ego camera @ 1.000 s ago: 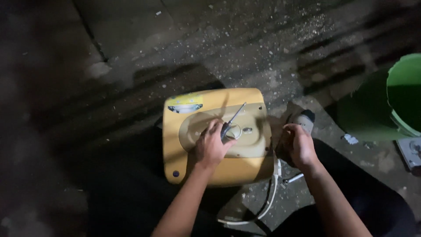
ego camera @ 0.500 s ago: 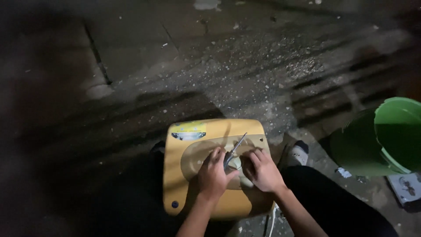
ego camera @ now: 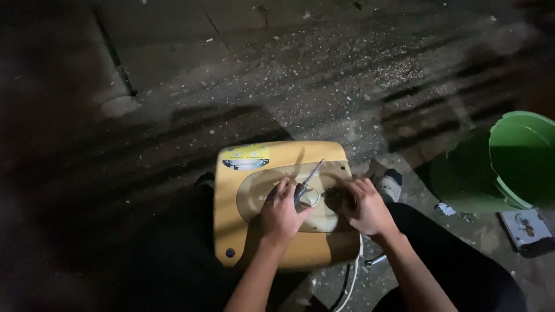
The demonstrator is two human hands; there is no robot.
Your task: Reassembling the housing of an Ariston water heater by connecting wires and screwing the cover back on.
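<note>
Head view: your left hand (ego camera: 281, 212) is closed around a screwdriver (ego camera: 306, 184), and your right hand (ego camera: 364, 207), fingers curled, rests just beside it. Under both lies a yellow appliance (ego camera: 254, 231) on the floor, with a green bucket (ego camera: 520, 156) well right.

Bare forearms, dark trousers (ego camera: 462, 271), grey shoe (ego camera: 388, 186)

You've got open concrete floor (ego camera: 324, 75) above and to the left of the yellow casing (ego camera: 231, 231), just grit and a crack, nothing standing there. On your right the green bucket (ego camera: 520, 156) and a small flat box (ego camera: 526, 228) crowd that side, and your shoe (ego camera: 390, 184) sits just beside the casing's right edge. Below it a white cable (ego camera: 351, 283) trails between your legs, though it's dark down there, so hard to say what else is.
</note>
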